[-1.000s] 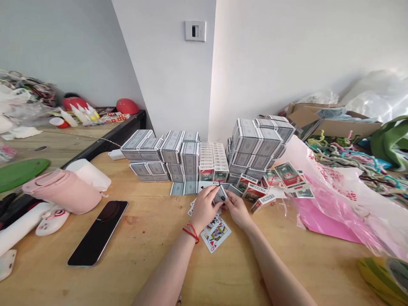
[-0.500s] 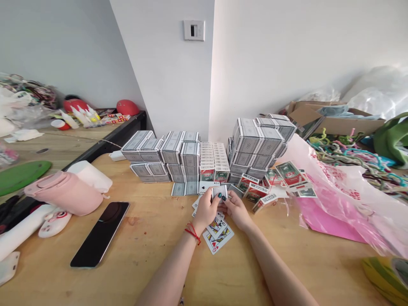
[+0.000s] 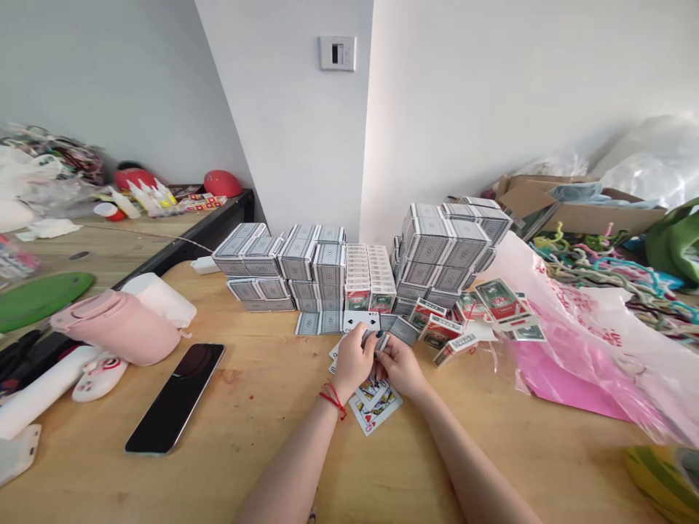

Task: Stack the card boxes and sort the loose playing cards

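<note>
My left hand [image 3: 354, 362] and my right hand [image 3: 401, 364] meet at the middle of the table, both closed on a playing card [image 3: 381, 342] with a patterned grey back. The fingers cover much of it, so I cannot tell whether it is a single card. Under the hands lie face-up cards, among them a queen of hearts [image 3: 376, 411]. A two of spades [image 3: 360, 320] lies just beyond the fingertips. Face-down cards [image 3: 403, 331] rest to its right, and more patterned cards [image 3: 320, 323] to its left.
Behind the hands stand stacked card blocks [image 3: 254, 255], rows of boxed decks [image 3: 368, 269] and a taller stack [image 3: 448, 247]. Loose card boxes [image 3: 437, 331] and pink plastic wrapping [image 3: 573, 364] lie right. A phone [image 3: 175, 400] and pink cup [image 3: 120, 327] lie left.
Both hands have tilted the held card, so its patterned back shows much less than before. The fingers have drawn closer round it. The whole view has shifted slightly.
</note>
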Action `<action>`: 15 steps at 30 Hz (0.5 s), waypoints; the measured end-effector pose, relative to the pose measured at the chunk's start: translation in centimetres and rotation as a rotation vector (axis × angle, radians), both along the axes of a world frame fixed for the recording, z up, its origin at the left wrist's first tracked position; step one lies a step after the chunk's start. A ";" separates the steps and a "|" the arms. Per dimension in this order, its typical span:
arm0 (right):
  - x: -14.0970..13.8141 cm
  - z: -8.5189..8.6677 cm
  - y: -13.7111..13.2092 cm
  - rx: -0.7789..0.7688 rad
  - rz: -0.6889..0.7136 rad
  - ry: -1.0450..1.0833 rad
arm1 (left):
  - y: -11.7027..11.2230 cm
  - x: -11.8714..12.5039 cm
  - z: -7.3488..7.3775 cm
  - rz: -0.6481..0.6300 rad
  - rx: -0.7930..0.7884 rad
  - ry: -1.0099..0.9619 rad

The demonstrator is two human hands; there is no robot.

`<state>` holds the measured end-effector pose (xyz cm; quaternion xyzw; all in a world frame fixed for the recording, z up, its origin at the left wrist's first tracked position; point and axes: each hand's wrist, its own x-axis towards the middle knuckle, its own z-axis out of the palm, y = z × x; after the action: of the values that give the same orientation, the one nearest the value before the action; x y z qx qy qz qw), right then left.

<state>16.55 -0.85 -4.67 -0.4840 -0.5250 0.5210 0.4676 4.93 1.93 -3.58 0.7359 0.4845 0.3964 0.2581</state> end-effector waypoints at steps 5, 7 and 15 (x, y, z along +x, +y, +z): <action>-0.3 0.3 -0.2 0.054 0.003 -0.066 | 0.2 -0.1 -0.4 0.090 0.009 0.025; -0.4 0.4 -0.2 0.030 0.030 -0.021 | 0.3 -0.1 -0.4 0.125 0.010 0.015; -0.3 0.5 0.0 -0.096 0.038 0.153 | 0.4 -0.1 0.1 0.116 -0.034 -0.077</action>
<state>16.26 -0.88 -4.18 -0.4547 -0.4713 0.5898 0.4725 4.82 2.34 -3.52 0.6863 0.5227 0.4305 0.2655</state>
